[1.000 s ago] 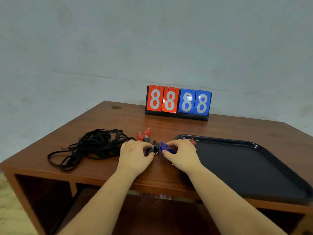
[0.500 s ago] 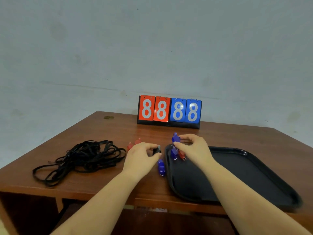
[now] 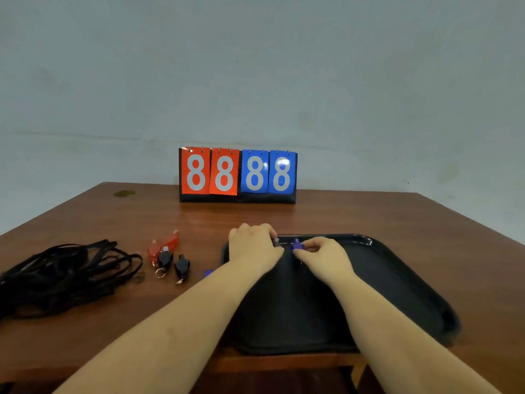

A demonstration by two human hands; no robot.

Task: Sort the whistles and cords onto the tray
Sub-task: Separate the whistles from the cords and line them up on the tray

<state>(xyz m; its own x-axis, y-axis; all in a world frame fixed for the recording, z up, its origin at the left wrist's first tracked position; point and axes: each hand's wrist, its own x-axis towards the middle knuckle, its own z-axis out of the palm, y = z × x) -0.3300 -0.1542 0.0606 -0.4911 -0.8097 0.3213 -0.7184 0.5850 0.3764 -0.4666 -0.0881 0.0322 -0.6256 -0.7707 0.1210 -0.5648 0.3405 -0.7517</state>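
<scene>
Placing step: my right hand (image 3: 324, 253) pinched blue whistle (image 3: 297, 245) at tray (image 3: 397, 280) twelve-o'clock edge; left hand (image 3: 254, 247) fingers curled on dark whistle (image 3: 276, 242) beside it. Next, I judged: release, reach nine o'clock for desk (image 3: 369, 214) whistles (image 3: 170, 255), cords (image 3: 65, 271).

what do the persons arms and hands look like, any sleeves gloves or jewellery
Both forearms are bare right down to the frame's lower edge, so no sleeves show. The left hand and right hand wear no gloves, and no watch, bracelet or ring is visible.
</scene>
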